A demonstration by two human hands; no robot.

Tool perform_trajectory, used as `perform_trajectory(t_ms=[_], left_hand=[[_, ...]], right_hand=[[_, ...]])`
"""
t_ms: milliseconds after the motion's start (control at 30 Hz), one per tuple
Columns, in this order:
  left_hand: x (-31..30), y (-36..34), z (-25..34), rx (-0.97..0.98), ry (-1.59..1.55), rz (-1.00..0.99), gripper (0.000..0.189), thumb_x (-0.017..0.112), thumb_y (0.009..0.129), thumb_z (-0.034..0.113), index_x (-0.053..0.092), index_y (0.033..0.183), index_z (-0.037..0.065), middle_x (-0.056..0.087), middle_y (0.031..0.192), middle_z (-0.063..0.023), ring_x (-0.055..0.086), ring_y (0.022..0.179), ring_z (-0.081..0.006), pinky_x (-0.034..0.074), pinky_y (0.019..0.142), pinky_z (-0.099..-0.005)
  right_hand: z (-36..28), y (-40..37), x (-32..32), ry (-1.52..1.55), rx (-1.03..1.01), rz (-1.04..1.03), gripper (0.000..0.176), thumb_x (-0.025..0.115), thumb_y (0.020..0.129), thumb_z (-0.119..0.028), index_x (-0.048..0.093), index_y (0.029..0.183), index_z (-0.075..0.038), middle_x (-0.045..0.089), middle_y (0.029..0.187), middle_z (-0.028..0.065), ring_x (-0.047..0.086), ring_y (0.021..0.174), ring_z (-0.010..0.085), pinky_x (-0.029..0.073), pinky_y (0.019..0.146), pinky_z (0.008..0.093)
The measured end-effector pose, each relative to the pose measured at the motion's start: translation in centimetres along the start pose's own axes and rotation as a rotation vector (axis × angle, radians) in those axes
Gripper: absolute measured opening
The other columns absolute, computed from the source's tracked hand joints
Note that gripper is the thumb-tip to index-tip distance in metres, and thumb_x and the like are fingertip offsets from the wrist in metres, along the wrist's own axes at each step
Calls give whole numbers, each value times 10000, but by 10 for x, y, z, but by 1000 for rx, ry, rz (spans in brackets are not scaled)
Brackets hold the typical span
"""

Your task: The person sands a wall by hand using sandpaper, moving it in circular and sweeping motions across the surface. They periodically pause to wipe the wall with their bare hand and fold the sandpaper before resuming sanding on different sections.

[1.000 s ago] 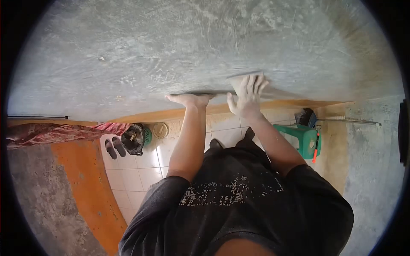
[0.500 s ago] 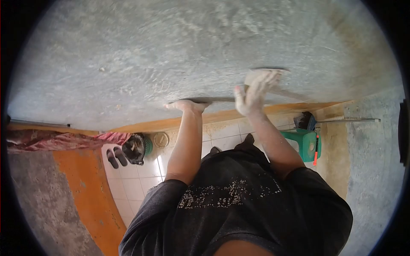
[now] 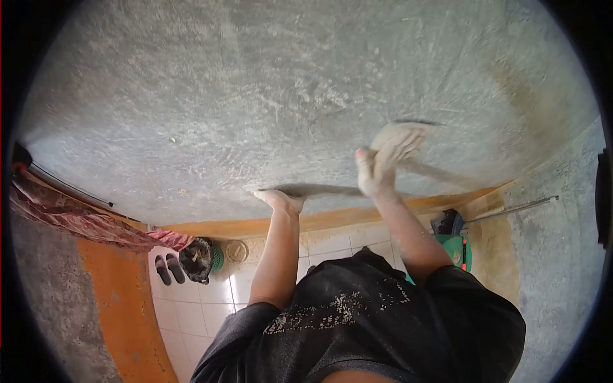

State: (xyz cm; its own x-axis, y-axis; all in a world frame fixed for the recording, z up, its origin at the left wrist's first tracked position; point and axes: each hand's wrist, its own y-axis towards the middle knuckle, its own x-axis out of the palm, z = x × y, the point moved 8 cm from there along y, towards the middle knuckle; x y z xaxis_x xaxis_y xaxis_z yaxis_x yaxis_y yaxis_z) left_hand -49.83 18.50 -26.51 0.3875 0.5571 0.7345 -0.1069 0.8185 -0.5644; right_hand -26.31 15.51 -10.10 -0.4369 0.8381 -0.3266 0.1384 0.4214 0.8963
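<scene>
My right hand (image 3: 386, 167), coated in pale dust, presses a dusty beige sheet of sandpaper (image 3: 387, 135) flat against the grey plastered wall (image 3: 287, 96). The sheet's far edge looks dark, and the fingers lie over it, slightly blurred. Lower and to the left, my left hand (image 3: 279, 200) rests on the same wall with its fingers stretched out and nothing visible in it. Pale scuff marks cover the plaster around both hands.
An orange band (image 3: 319, 221) runs along the wall's foot above white floor tiles (image 3: 217, 292). At left are a reddish cloth (image 3: 83, 217), slippers (image 3: 168, 269) and a green basket with a black bag (image 3: 196, 258). A green stool (image 3: 454, 246) stands at right.
The view has tilted up, so more wall shows. My right hand and the sandpaper have moved a little higher relative to my left hand, which stays against the wall.
</scene>
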Motion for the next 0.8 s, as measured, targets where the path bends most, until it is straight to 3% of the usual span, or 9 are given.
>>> perform_trajectory(t_ms=[100, 200, 233, 300, 433, 500, 633, 700, 800], left_hand=[[20, -17, -7, -28, -32, -121, 864, 103, 900, 732, 161, 1570, 190, 150, 1623, -107, 155, 1471, -386, 140, 1149, -631], [24, -32, -10, -46, -6, -44, 871, 87, 902, 743, 125, 1573, 189, 130, 1625, -109, 132, 1478, -385, 138, 1156, -623], [23, -37, -9, -47, 3, 5, 875, 88, 902, 743, 108, 1575, 184, 116, 1627, -114, 113, 1482, -387, 120, 1161, -621], [11, -24, -9, -44, 32, 3, 908, 129, 894, 745, 14, 1574, 153, 23, 1630, -150, 14, 1490, -393, 57, 1170, -614], [42, -42, -21, -45, 10, -133, 989, 175, 896, 752, -95, 1551, 62, -73, 1621, -203, -90, 1491, -396, 1, 1176, -603], [70, -58, -38, -44, -53, -156, 964, 237, 908, 742, 57, 1548, 44, 46, 1609, -200, 40, 1482, -358, 60, 1185, -554], [94, -66, -66, -45, -61, -120, 895, 348, 930, 711, 365, 1403, -48, 339, 1484, -194, 322, 1354, -280, 227, 1141, -446], [108, -81, -66, -6, 36, -188, 910, 335, 944, 693, 329, 1392, -100, 298, 1495, -228, 302, 1375, -297, 223, 1151, -449], [140, -110, -66, 42, 162, -312, 938, 314, 966, 666, 276, 1375, -177, 238, 1511, -279, 271, 1407, -323, 217, 1166, -453]], right_hand=[[-34, -38, 24, 1, -221, -179, 878, 248, 976, -626, -9, 1537, -1, -107, 1619, 173, -140, 1463, 435, -155, 1131, 624], [-13, -106, 42, -378, -368, -688, 889, 300, 990, -569, -75, 1511, 47, -187, 1595, 203, -189, 1460, 402, -170, 1104, 658], [0, -107, 27, -356, -306, -609, 878, 321, 990, -553, -41, 1513, 53, -158, 1610, 180, -174, 1473, 372, -137, 1112, 670], [48, -94, 8, -184, -182, -371, 866, 368, 987, -522, 18, 1516, 68, -109, 1614, 207, -169, 1472, 396, -169, 1103, 658], [81, -2, -44, -64, -4, -165, 902, 356, 983, -548, -30, 1513, 72, -139, 1598, 244, -195, 1442, 464, -206, 1082, 656], [70, 25, -49, 1, 14, -45, 896, 301, 989, -584, -20, 1515, 66, -133, 1590, 263, -170, 1428, 517, -214, 1060, 684], [59, -12, -37, -102, -285, -307, 886, 375, 986, -539, 0, 1525, 55, -85, 1602, 258, -171, 1440, 497, -192, 1066, 687], [68, -26, -43, -229, -373, -515, 871, 392, 988, -514, 11, 1530, 51, -66, 1605, 259, -177, 1441, 493, -190, 1067, 686], [133, 4, -78, -38, -85, -189, 850, 387, 991, -505, 33, 1534, 44, -77, 1606, 254, -181, 1443, 486, -194, 1076, 668]])
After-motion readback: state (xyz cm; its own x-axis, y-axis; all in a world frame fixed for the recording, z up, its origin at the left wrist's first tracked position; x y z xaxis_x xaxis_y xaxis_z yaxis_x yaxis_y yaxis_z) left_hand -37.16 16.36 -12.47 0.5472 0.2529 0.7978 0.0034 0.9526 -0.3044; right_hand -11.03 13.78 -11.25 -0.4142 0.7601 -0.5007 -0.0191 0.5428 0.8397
